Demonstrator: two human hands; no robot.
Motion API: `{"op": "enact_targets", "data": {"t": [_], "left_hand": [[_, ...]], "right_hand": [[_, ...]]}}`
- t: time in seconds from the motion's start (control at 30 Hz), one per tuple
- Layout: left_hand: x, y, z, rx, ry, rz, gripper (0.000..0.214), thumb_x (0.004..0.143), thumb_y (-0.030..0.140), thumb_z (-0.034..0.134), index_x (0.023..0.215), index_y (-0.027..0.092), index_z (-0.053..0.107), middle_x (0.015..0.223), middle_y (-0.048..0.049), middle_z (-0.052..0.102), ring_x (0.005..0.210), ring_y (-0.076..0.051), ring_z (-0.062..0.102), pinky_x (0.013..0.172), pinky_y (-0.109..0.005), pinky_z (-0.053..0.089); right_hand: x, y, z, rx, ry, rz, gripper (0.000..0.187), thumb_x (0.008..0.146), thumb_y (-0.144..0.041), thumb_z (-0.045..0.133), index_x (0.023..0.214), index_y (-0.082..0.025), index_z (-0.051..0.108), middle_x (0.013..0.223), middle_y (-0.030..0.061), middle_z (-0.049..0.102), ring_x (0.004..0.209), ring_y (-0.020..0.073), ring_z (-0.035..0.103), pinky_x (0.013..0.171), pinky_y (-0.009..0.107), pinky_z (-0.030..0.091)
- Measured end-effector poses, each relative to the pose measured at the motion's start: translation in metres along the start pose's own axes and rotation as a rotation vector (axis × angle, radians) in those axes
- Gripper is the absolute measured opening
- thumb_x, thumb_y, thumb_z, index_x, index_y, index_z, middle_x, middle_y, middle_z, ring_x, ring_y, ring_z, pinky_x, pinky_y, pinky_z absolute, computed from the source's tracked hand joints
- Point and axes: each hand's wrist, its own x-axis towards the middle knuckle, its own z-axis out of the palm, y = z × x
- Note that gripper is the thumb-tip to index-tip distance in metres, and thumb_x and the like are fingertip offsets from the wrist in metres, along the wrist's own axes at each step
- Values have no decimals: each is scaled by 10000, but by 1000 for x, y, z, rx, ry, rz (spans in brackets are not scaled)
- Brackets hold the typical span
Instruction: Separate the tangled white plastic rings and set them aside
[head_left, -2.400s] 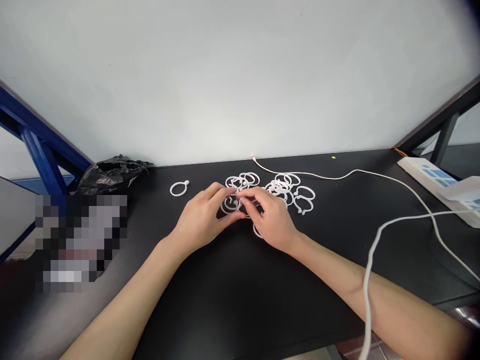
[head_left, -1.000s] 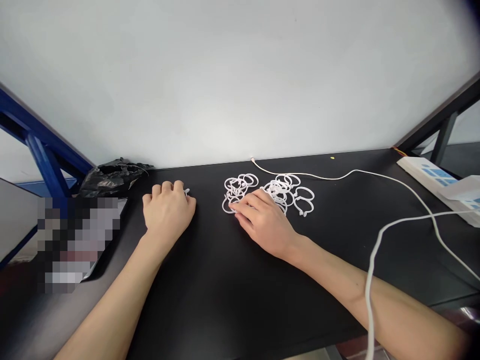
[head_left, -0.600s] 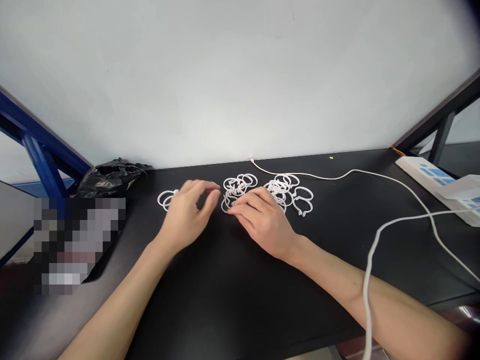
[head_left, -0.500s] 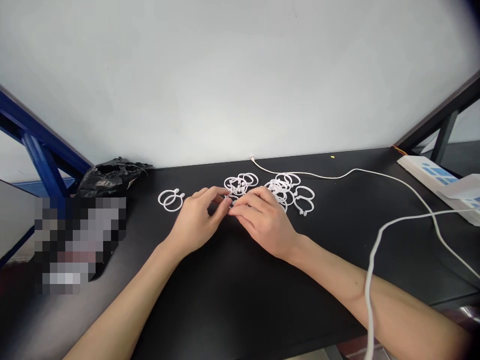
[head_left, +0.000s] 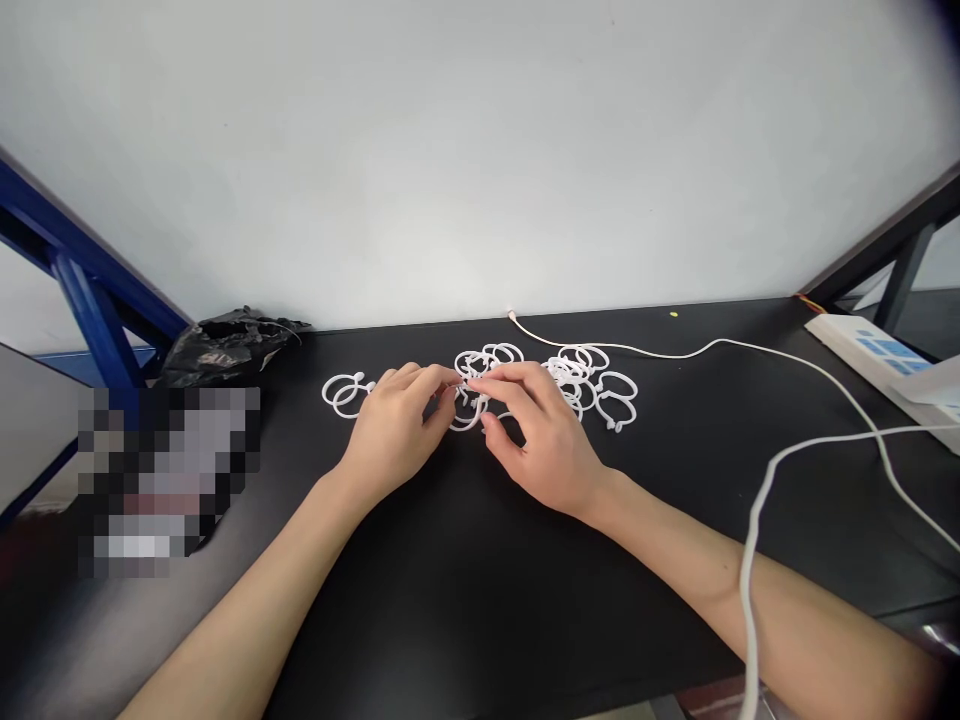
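Since the frame just before, the right thumb has swung away from its fingertips, while two overlapping rings (head_left: 345, 390) remain well to the left of the middle rings (head_left: 475, 366). Left hand (head_left: 397, 425) brings thumb and forefinger close together at the near edge of the middle rings; whether a ring is pinched there cannot be told. Right hand (head_left: 551, 435) has its thumb and fingers apart, its forefinger tip close to the left fingertips. Because the rings lie hooked over one another, handling them well probably means a light pinch on one thin band, with the other hand steadying its neighbours so that none drag along. More rings (head_left: 570, 370) sit just right of the middle rings. Under them all is a black table (head_left: 465, 580), backed by a pale wall (head_left: 487, 180) behind the middle rings. Far left of those rings are a black bag (head_left: 225, 345) and a blue frame (head_left: 86, 300); far right are a thin white cable (head_left: 679, 356) and a printed box (head_left: 885, 360).
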Motion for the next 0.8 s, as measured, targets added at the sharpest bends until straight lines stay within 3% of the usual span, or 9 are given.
{"op": "enact_targets", "data": {"t": [0.17,0.47,0.8], "left_hand": [[-1,-2,0,27,7,71,224,986,232,423,1003,216,645,824,-27,675,751,-168,577,716,-310,460],[-1,-1,-2,-8,23,113,232,984,228,429,1021,193,656,839,-38,686,765,-177,561,721,-336,456],[0,5,-9,-104,-143,124,332,888,373,588,1174,204,577,1085,-82,653,963,-240,586,852,-409,489]], "right_hand": [[-1,0,3,104,-69,91,262,950,-137,474,1177,-223,571,1077,58,654,997,177,644,896,368,566],[-1,2,5,133,-11,103,201,957,-137,472,1065,-229,615,989,23,700,938,162,665,852,339,565],[0,4,3,134,-24,175,149,955,-154,504,1011,-231,618,962,20,706,927,177,655,819,352,549]]}}
